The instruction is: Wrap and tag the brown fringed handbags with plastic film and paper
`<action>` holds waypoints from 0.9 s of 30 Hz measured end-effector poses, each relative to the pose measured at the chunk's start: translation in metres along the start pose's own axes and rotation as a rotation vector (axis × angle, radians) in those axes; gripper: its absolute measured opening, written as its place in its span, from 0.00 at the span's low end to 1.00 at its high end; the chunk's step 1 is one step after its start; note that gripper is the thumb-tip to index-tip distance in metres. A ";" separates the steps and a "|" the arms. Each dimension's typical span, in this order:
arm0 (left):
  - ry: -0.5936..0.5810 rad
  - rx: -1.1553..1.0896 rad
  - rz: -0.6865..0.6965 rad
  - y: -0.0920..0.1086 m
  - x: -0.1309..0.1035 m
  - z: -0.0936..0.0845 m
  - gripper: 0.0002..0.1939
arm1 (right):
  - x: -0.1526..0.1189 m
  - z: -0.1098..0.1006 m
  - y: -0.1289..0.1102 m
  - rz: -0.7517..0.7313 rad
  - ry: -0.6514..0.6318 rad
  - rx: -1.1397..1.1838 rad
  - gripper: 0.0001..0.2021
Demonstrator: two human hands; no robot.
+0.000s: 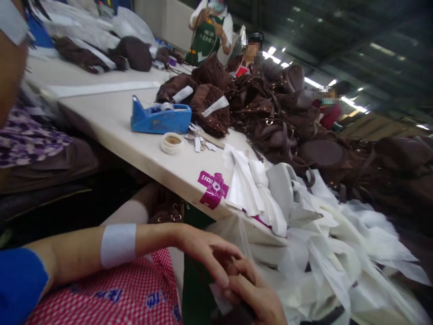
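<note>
My left hand (pixel 207 249) reaches in from the left, with a white band round the forearm. Its thumb and forefinger are apart, and the fingertips meet the fingers of my right hand (pixel 254 289), just below the table corner. The right hand's fingers are curled inward; what they hold, if anything, is hidden. A pale flat piece (pixel 221 299) shows beneath the hands, and I cannot tell whether either hand grips it. Close by, a bundle of white strips (pixel 250 185) lies on the corner of the table (pixel 118 131), beside purple tape (pixel 213 188).
A blue tape dispenser (pixel 160 118) and a tape roll (pixel 172 143) stand on the table. Dark brown bags (pixel 257 104) are heaped behind. White wrapping sheets (pixel 331 253) pile up at right. A co-worker in a green apron (pixel 206 40) stands across; other people are nearby.
</note>
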State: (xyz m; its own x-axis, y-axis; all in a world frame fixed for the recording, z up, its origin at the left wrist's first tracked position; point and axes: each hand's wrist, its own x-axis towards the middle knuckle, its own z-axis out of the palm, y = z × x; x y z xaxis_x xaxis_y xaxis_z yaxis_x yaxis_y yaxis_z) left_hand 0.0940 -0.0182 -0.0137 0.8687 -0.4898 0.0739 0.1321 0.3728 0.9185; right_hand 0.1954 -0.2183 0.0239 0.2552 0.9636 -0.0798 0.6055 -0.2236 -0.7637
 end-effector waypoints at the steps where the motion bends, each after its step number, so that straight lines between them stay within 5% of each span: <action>1: 0.041 -0.064 0.015 -0.003 -0.010 -0.002 0.31 | 0.012 -0.003 -0.006 -0.051 -0.056 0.017 0.12; 7: 0.303 -0.215 0.127 -0.017 -0.045 -0.002 0.28 | 0.051 0.001 -0.026 -0.159 -0.049 0.075 0.15; 10: 0.379 -0.251 0.171 -0.025 -0.053 0.002 0.28 | 0.069 0.006 -0.028 -0.204 -0.158 0.062 0.10; 18: 0.598 -0.047 0.164 -0.014 -0.091 -0.004 0.30 | 0.116 0.021 -0.045 -0.415 -0.250 -0.087 0.06; 23: 0.899 0.465 0.345 0.005 -0.125 -0.009 0.22 | 0.122 0.006 -0.026 -0.496 0.047 -0.573 0.15; 27: 1.048 0.214 0.349 0.006 -0.141 -0.013 0.14 | 0.117 -0.023 -0.008 -0.361 0.259 -0.560 0.24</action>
